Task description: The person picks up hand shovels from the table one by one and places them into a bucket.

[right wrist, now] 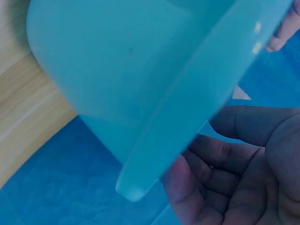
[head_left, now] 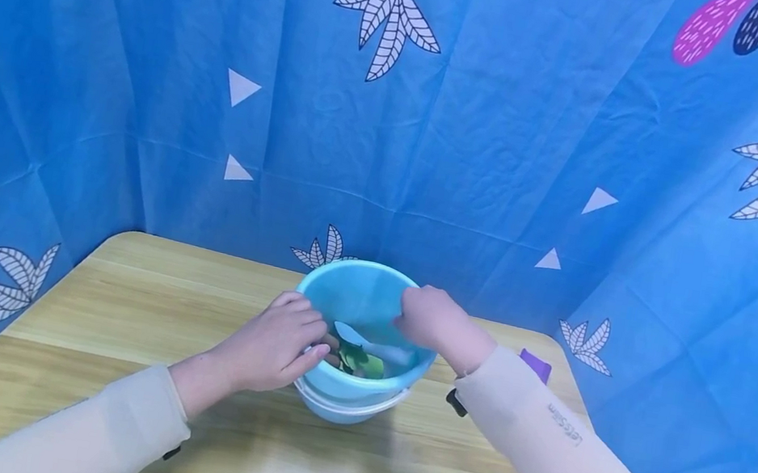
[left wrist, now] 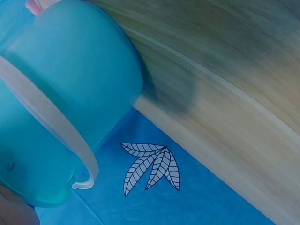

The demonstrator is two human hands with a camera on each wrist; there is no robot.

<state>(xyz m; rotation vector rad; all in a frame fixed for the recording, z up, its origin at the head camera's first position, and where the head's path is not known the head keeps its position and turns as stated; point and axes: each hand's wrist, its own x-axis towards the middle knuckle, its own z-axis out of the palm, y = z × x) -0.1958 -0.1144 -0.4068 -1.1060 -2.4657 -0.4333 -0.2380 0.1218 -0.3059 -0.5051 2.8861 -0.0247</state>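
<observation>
A light blue bucket (head_left: 374, 270) with a pale swing handle (left wrist: 65, 131) is between both hands over the table. My left hand (head_left: 275, 340) grips its left rim, its thumb towards the front. At the opposite rim my right hand (head_left: 442, 326) holds on with curled fingers; the right wrist view shows the thumb and fingers (right wrist: 222, 150) against the edge. Inside the bucket lie a pale blue piece with a rounded, scoop-like end (head_left: 351, 335) and a green item (head_left: 370, 366). The other contents are partly hidden. Whether the bucket's base touches the table cannot be told.
A small purple object (head_left: 534, 366) lies near the right edge of the wooden table (head_left: 193, 299), beside my right forearm. Blue cloth (head_left: 399, 150) with leaf prints hangs behind the table and along its sides.
</observation>
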